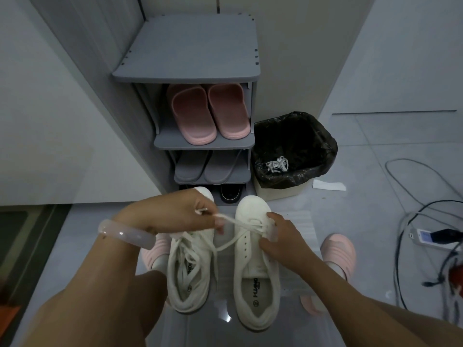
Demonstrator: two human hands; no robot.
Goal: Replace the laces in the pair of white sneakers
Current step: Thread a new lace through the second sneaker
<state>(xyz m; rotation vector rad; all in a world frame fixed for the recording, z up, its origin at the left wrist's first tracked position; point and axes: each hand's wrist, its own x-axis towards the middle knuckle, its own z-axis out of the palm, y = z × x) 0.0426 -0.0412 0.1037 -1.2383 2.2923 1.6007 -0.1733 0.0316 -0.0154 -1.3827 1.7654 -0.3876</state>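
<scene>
At the left, the left hand [180, 211], with a pale bangle [125, 234] on its wrist, has its fingers pinched together on the free end of a white lace [240, 225], lifted above the toe of the left sneaker [190, 266]. That sneaker stands on the grey floor [375, 171] fully laced, its loose ends draped over the tongue.

The lace runs taut to the right, down into the front eyelets of the right sneaker [255, 271], which stands just beside its mate, toes pointing at the grey shoe rack [200, 144]. Only the lowest eyelets carry lace; the holes nearer the ankle are bare. The right hand [283, 241] grips the outer side of this shoe, thumb and fingers curled against the upper, steadying it.

So the step in hand seems to be lacing the second shoe, barely begun. The next move likely calls for drawing the lace through, evening its two ends, then feeding a tip into the next empty eyelet while the right hand keeps the shoe from sliding.

Further right, a bin with a black liner [293, 149] holds a bundle of white laces [276, 164], probably the old ones. Cables [411, 246] trail along the floor's right edge.
</scene>
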